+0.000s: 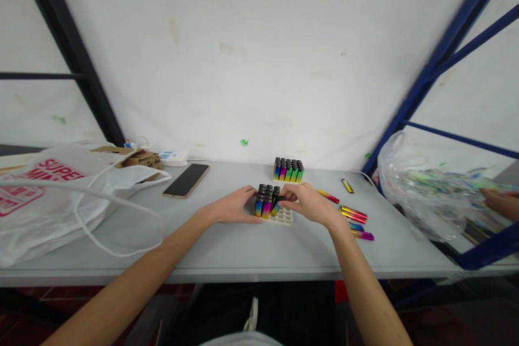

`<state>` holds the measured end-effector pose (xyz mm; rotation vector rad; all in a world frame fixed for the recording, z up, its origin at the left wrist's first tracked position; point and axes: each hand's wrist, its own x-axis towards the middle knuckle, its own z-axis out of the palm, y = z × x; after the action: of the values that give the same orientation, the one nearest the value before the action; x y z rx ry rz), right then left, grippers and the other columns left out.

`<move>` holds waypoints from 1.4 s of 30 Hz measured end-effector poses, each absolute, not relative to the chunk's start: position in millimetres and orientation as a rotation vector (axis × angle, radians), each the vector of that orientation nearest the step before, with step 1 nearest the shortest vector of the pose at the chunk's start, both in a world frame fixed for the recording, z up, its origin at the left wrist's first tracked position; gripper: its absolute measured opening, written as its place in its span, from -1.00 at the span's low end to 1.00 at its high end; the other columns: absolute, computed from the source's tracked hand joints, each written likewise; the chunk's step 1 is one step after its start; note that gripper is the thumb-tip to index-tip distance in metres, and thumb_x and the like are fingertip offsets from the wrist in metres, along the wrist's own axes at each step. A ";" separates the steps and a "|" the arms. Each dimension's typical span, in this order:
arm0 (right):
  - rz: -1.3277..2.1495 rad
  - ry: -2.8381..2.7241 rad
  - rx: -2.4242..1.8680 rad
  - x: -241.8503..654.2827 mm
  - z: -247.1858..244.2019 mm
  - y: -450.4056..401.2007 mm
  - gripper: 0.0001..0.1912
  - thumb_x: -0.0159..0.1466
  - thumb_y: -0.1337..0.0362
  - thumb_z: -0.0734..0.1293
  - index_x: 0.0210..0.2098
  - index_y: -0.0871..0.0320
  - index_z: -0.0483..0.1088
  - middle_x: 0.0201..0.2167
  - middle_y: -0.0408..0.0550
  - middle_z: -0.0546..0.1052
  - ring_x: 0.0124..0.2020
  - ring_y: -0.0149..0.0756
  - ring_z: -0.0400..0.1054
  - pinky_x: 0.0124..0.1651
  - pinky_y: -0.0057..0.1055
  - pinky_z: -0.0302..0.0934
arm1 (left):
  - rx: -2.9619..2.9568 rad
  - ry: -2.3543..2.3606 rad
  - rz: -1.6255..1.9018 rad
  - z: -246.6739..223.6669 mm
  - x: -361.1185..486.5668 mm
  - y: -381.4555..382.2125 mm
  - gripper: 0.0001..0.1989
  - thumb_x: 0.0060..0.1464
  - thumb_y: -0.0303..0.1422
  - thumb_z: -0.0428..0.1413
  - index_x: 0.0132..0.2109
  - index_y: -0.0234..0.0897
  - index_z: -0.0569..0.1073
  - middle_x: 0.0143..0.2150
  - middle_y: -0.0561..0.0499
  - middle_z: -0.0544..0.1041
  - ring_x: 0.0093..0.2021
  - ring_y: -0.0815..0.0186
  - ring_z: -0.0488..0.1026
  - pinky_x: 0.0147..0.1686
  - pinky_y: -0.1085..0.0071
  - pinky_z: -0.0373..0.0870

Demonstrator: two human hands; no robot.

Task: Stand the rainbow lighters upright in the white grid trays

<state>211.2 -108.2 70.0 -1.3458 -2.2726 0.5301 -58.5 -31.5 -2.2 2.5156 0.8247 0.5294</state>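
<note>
In front of me stands a white tray with round-cornered holes, its left part filled with upright rainbow-coloured lighters with black tops. My left hand curves around the tray's left side, thumb at the near corner and fingers behind, gripping it. My right hand is closed in a pinch on a slightly tilted lighter at the right edge of the filled rows. The fingers partly hide its top. Right of this hand, several loose lighters lie flat in red, blue, purple and yellow.
Behind stands a second tray of lighters. A yellow-and-black lighter lies farther right. To the left are a phone, a white plastic bag and a cable. Clear plastic bags and another person's hand are at the right.
</note>
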 end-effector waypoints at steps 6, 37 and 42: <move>0.716 -2.217 -1.363 208.0 65.2 -104.3 -0.88 0.36 0.28 0.50 -0.28 0.16 0.52 -0.37 -0.07 0.67 -0.33 -0.24 0.55 -0.25 -0.41 0.31 | 2.492 0.839 0.537 -0.5 -58.4 -33.0 -0.26 0.03 0.07 0.43 0.23 -0.25 0.50 0.23 -0.23 0.54 0.23 -0.15 0.51 0.29 0.03 0.42; 0.426 -1.625 -1.390 316.2 39.2 -68.1 -0.44 0.35 -0.22 0.37 -0.08 0.19 0.58 -0.56 -0.21 0.43 -0.49 -0.30 0.28 -0.35 -0.37 0.16 | 2.490 0.832 0.538 0.2 -60.9 -31.3 -0.20 0.03 0.09 0.42 0.29 -0.23 0.48 0.30 -0.23 0.53 0.25 -0.18 0.50 0.33 -0.01 0.41; 0.574 -1.467 -1.178 281.8 48.4 -71.4 -0.44 0.27 -0.28 0.44 -0.32 0.14 0.51 -0.50 -0.16 0.43 -0.38 -0.28 0.32 -0.24 -0.35 0.28 | 2.496 0.853 0.516 -0.2 -60.9 -30.7 -0.19 0.02 0.11 0.42 0.28 -0.23 0.48 0.30 -0.27 0.52 0.28 -0.20 0.47 0.35 -0.03 0.39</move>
<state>281.8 -71.4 48.4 -1.1778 -1.4675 0.5735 -60.9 -30.7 -0.2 2.4956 0.8531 0.5160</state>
